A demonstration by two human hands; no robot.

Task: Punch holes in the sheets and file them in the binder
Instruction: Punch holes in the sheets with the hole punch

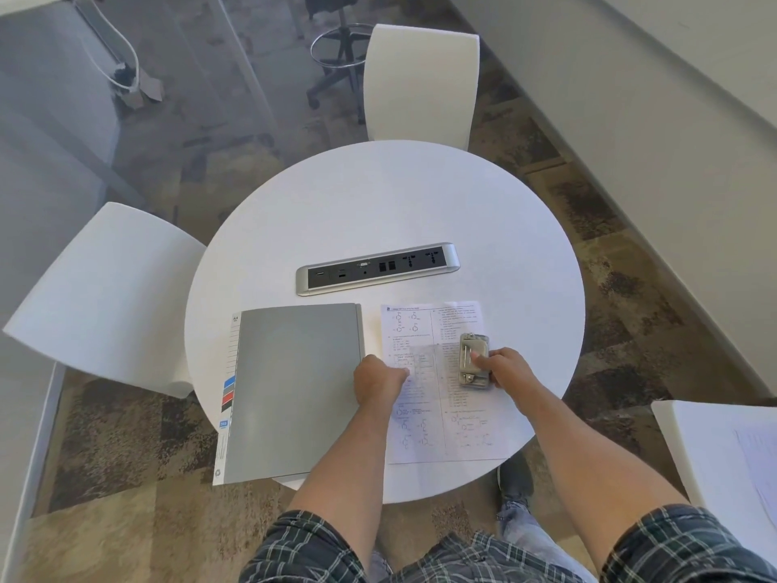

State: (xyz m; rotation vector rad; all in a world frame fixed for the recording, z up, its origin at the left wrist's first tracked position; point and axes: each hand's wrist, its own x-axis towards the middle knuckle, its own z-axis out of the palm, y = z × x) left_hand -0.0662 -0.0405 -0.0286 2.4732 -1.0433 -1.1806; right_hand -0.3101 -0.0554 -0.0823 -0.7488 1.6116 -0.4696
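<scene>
- Sleeves with a dark plaid pattern (302,549) covered the person's upper arms at the near edge of the view, and both bare forearms reached forward over the round white table (378,195).
- Printed white sheets of paper with chemistry drawings (437,431) lay flat on the near right part of the table, just beside the binder.
- The closed grey plastic binder with coloured index tabs on its left side (294,389) lay flat on the near left part of the table, its near corner hanging over the table edge.
- The left hand (378,378) rested on the left margin of the sheets with its fingers curled; I could not tell whether they pinched the paper.
- The right hand (502,366) gripped the small silver metal hole punch (474,360), which stood on the right part of the sheets.
- Farther away, a long silver socket panel with black ports (377,268) sat in the middle of the table.
- Two white chairs (420,82) stood around the table, one at the far side and one at the left.
</scene>
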